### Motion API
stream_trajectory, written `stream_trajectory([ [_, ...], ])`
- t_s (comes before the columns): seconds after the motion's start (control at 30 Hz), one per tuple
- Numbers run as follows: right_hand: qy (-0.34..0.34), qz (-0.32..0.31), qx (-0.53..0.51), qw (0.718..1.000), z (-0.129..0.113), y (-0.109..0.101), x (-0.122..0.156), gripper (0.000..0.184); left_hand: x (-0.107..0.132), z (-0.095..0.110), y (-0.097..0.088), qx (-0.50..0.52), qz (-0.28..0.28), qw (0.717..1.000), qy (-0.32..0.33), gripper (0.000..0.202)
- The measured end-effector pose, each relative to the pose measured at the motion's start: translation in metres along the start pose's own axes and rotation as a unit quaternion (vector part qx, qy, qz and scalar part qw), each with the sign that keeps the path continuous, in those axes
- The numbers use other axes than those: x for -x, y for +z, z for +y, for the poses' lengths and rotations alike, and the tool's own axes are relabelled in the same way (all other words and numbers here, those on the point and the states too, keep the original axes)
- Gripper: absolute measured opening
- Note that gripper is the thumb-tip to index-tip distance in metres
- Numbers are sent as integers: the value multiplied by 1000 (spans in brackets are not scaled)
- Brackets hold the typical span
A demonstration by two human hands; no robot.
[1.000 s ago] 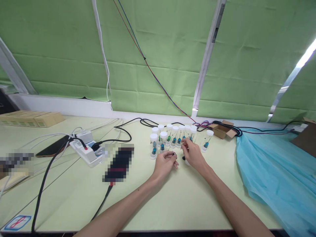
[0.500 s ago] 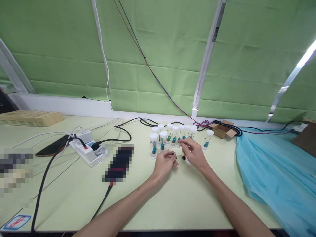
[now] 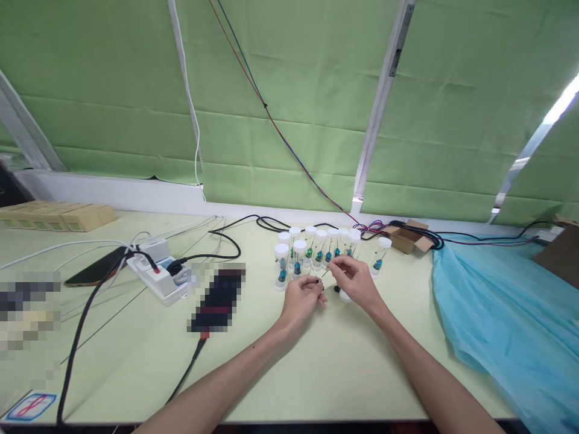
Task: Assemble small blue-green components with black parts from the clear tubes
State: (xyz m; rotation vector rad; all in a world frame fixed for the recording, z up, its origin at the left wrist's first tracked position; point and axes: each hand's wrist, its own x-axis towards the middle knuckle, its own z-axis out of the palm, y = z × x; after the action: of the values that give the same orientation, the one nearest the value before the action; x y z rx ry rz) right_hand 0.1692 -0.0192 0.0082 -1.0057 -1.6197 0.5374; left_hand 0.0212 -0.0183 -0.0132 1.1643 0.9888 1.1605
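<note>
Several clear vials with white caps point(image 3: 316, 248), each with a small blue or green piece inside, stand in a cluster at the middle of the pale green table point(image 3: 289, 374). Just in front of them my left hand point(image 3: 302, 299) is closed in a pinch on a thin wire-like piece point(image 3: 315, 276). My right hand point(image 3: 353, 281) is also pinched, its fingertips close to the left hand's, holding something too small to name. A white cap point(image 3: 344, 296) and a small black bit point(image 3: 336, 289) lie under the right hand. One vial point(image 3: 379, 257) stands apart to the right.
A white power strip point(image 3: 156, 274) with black cables, a dark phone point(image 3: 97, 268) and a blurred dark device point(image 3: 217, 300) lie to the left. Tan boxes point(image 3: 58, 217) sit at far left. A small cardboard box point(image 3: 407, 236) and blue plastic sheet point(image 3: 502, 319) are on the right.
My right hand has drifted slightly left and down, bringing its fingertips closer to the left hand. The left hand has barely moved.
</note>
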Motion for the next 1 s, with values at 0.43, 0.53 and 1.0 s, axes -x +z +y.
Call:
stream_trajectory([
  [0.43,11,-26,9,1000,-1,2,0,23,0,-1,-2,-23,-5,1000,4,15],
  [0.53,12,-27,7,1000,-2,2,1,23,0,-1,-1,-19,-3,1000,2,15],
  [1.0,13,-33,15,999,-1,2,0,24,-1,-3,-1,-8,-5,1000,7,17],
])
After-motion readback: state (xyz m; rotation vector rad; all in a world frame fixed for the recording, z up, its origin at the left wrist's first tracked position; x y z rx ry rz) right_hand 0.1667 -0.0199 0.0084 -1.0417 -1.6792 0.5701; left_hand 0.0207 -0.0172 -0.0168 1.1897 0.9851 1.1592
